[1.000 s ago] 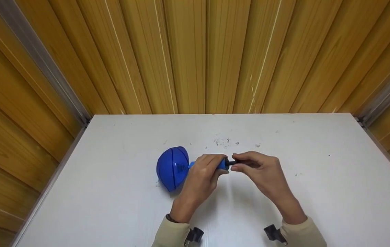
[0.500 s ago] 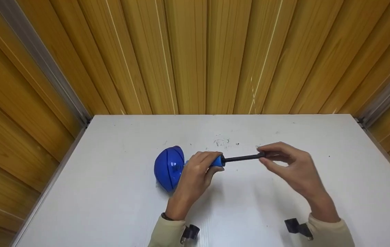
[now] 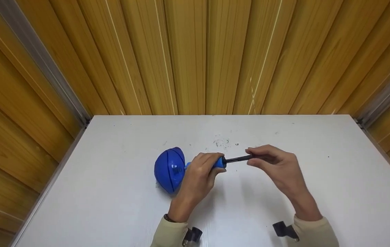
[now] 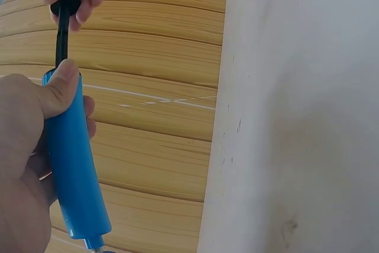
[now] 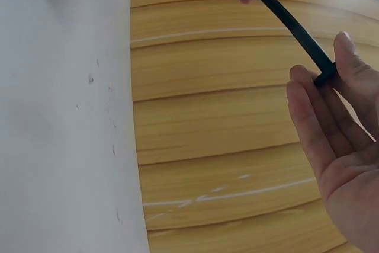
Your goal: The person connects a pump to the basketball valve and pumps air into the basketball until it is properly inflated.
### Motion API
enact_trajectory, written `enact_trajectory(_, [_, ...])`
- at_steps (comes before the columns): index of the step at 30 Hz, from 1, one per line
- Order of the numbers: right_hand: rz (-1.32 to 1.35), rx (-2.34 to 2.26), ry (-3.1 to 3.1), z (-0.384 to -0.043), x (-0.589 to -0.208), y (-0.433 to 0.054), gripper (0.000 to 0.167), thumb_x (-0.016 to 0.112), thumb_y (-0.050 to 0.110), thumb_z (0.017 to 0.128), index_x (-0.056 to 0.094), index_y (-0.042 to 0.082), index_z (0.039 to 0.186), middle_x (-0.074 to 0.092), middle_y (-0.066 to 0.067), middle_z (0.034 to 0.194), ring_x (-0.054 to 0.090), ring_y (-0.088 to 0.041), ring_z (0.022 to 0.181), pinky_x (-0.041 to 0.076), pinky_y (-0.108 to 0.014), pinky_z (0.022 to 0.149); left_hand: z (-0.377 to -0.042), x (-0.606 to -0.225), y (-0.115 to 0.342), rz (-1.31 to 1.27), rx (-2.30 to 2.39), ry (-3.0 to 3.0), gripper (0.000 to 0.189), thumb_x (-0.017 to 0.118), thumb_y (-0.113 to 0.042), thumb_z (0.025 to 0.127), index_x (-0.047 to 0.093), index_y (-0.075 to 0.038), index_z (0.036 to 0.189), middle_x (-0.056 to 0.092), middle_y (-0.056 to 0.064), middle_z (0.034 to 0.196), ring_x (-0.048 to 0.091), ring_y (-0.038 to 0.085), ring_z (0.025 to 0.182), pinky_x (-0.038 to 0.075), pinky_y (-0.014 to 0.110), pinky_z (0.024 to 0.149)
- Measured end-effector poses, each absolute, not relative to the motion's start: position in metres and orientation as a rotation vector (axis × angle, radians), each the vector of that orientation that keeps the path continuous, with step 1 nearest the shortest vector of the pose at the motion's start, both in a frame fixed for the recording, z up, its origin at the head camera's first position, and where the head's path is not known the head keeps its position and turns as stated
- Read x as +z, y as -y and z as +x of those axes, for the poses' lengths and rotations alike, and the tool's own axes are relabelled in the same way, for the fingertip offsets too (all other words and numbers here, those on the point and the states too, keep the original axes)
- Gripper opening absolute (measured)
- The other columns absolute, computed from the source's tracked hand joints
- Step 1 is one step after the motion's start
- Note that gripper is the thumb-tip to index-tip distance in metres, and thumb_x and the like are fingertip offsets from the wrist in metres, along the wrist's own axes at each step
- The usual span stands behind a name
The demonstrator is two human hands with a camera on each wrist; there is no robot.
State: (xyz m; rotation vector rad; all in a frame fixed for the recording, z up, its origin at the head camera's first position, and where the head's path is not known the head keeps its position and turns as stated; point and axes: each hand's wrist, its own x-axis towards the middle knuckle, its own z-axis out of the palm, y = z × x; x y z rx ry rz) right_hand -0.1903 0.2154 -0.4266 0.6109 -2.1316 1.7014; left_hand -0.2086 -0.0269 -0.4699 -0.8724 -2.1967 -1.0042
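My left hand [image 3: 198,173] grips the light blue barrel of a hand pump [image 4: 74,158], its fingers curled round it. A black plunger rod [image 3: 238,159] sticks out of the barrel's right end. The thumb and fingers of my right hand [image 3: 280,168] pinch the rod's outer end, where a small black knob [image 5: 325,75] shows in the right wrist view. At the pump's left end is a dark blue, partly collapsed ball [image 3: 170,170] with black seam lines. The pump's nozzle tip meets the ball, though the exact joint is largely hidden by my left hand.
The hands work over a white table [image 3: 112,206] with small dark scuffs near its middle. Yellow wood-look panels [image 3: 188,58] rise behind the table and at both sides, with grey metal posts [image 3: 57,75] in the corners.
My right hand first drew the plunger rod far out to the right, then moved back left, pushing part of it in. The left hand and ball shifted only slightly.
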Motion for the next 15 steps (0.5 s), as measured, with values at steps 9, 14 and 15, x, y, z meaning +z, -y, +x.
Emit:
enact_trajectory(9, [0.725, 1.560, 2.165, -0.194, -0.445, -0.186, 0.031, 0.084, -0.007, 0.085, 0.080, 0.000, 0.115, 0.078, -0.008, 0.106, 0.077, -0.020, 0.094, 0.061, -0.029, 0.084, -0.207, -0.470, 0.023, -0.913, -0.976, 2.216, 0.033, 0.078, -0.015, 0.096, 0.073, -0.002, 0.126, 0.075, 0.008, 0.120, 0.069, 0.022, 0.110, 0.056, 0.030, 0.100])
enact_trajectory(14, [0.804, 1.498, 2.177, -0.192, -0.435, -0.197, 0.032, 0.085, -0.009, 0.084, 0.080, 0.002, 0.114, 0.077, -0.009, 0.105, 0.077, -0.020, 0.092, 0.062, -0.029, 0.082, -0.207, -0.469, 0.025, -0.944, -1.040, 2.212, 0.035, 0.078, -0.013, 0.096, 0.072, -0.003, 0.129, 0.075, 0.007, 0.122, 0.069, 0.020, 0.111, 0.055, 0.026, 0.100])
enact_trajectory(15, [0.820, 1.466, 2.184, -0.192, -0.432, -0.201, 0.033, 0.085, -0.009, 0.084, 0.079, 0.003, 0.115, 0.077, -0.008, 0.106, 0.077, -0.019, 0.093, 0.062, -0.029, 0.082, -0.207, -0.469, 0.025, -0.942, -1.050, 2.212, 0.035, 0.078, -0.013, 0.096, 0.072, -0.003, 0.129, 0.075, 0.006, 0.122, 0.069, 0.020, 0.111, 0.055, 0.026, 0.100])
